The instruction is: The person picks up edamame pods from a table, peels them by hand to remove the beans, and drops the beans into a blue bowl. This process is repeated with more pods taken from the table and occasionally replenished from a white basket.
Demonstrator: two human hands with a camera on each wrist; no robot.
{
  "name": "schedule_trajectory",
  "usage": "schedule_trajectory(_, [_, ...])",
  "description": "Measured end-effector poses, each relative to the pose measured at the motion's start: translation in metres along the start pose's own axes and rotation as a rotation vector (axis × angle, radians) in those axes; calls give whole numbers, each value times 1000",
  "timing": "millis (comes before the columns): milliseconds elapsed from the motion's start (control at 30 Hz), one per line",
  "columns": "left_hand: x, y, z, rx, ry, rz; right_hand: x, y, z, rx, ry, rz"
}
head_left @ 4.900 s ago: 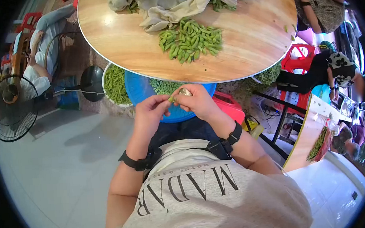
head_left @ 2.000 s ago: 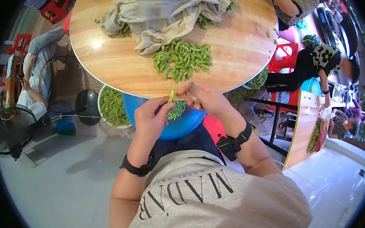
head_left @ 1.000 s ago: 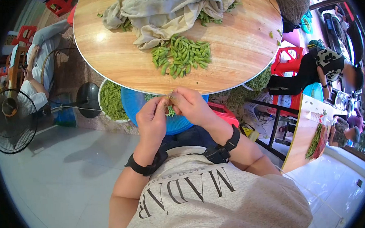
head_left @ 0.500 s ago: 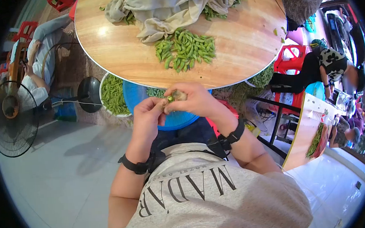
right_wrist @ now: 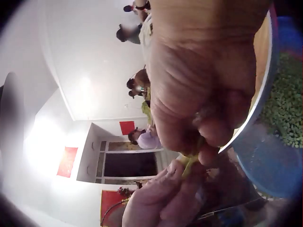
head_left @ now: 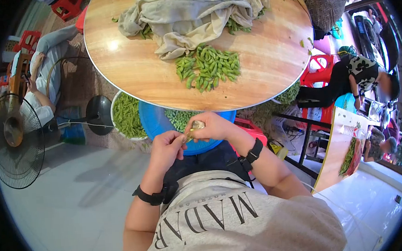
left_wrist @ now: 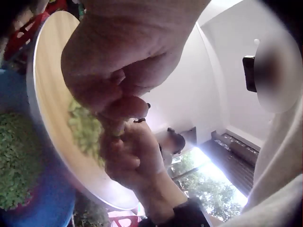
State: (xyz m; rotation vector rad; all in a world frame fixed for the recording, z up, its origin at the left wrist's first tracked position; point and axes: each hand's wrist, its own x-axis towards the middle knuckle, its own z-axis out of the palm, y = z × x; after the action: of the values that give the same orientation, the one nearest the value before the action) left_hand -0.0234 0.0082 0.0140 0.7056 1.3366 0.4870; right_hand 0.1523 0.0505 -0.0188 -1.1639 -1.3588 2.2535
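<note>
My left hand [head_left: 164,150] and right hand [head_left: 214,126] meet over a blue basin [head_left: 226,117], fingertips close together. Between them is a yellow-green soybean pod [right_wrist: 189,163], pinched at one end by the left thumb and fingers. The right thumb and fingers grip its other end, hiding much of it. A pale, shiny, see-through piece [head_left: 198,124] shows at the right thumb. Shelled green beans [head_left: 178,119] lie in the basin below. Ahead, a heap of green pods [head_left: 212,68] rests on the round wooden table [head_left: 129,74].
A grey-beige cloth [head_left: 189,15] covers more pods farther back on the table. Left of the basin stands a white-rimmed tub of pods [head_left: 127,115]. A black fan [head_left: 18,141] is at far left, a red stool [head_left: 249,129] at right. Other people sit on both sides.
Two seconds ago the hands were apart, a whole pod upright in the left; now they meet around a pod. Since half a second ago both hands appear slightly lower in the head view.
</note>
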Motion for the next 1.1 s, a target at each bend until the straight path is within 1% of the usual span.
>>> schedule_trajectory(67, [5, -8, -9, 58, -4, 17, 7, 12, 1, 54, -16, 1])
schedule_trajectory(167, [14, -26, -21, 139, 72, 30, 20, 26, 12, -111, 139, 13])
schedule_trajectory(267, [29, -46, -48, 172, 278, 40, 37, 54, 8, -747, 416, -351])
schedule_trajectory(300, [36, -54, -62, 129, 303, 64, 41, 52, 7, -758, 481, -278])
schedule_trajectory(367, [50, -67, -93, 136, 427, 71, 54, 42, -3, -780, 607, -135])
schedule_trajectory(400, [55, -68, -104, 140, 490, 76, 62, 35, -9, -814, 712, -128])
schedule_trajectory(467, [59, -62, -115, 221, 578, 20, 78, 23, -19, -878, 921, -114])
schedule_trajectory(500, [60, -59, -120, 262, 623, -7, 87, 24, -23, -898, 935, -77])
schedule_trajectory(567, [65, -65, -129, 360, 662, 20, 100, 30, -31, -938, 965, -3])
schedule_trajectory(600, [67, -67, -131, 409, 680, 34, 100, 29, -31, -925, 965, 4])
schedule_trajectory(667, [58, -46, -117, 402, 543, 168, 91, 24, -34, -904, 957, 18])
schedule_trajectory(700, [52, -34, -108, 397, 477, 233, 83, 21, -35, -928, 902, -25])
schedule_trajectory(767, [50, -17, -91, 554, 373, 561, 61, 8, -38, -969, 787, -109])
schedule_trajectory(833, [43, 16, -63, 705, 287, 799, 41, -12, -34, -926, 561, -210])
schedule_trajectory(867, [43, 29, -52, 785, 256, 884, 33, -24, -30, -900, 450, -261])
schedule_trajectory(933, [43, 45, -40, 948, 184, 1056, 18, -50, -18, -841, 319, -290])
schedule_trajectory(967, [39, 48, -39, 944, 77, 968, 11, -57, -14, -809, 257, -306])
schedule_trajectory(1033, [34, 54, -36, 933, -129, 795, 3, -62, -11, -770, 268, -375])
schedule_trajectory(1067, [32, 55, -35, 789, -121, 692, -1, -62, -10, -750, 273, -408])
schedule_trajectory(1100, [29, 55, -35, 647, -110, 586, -4, -57, -10, -631, 347, -409])
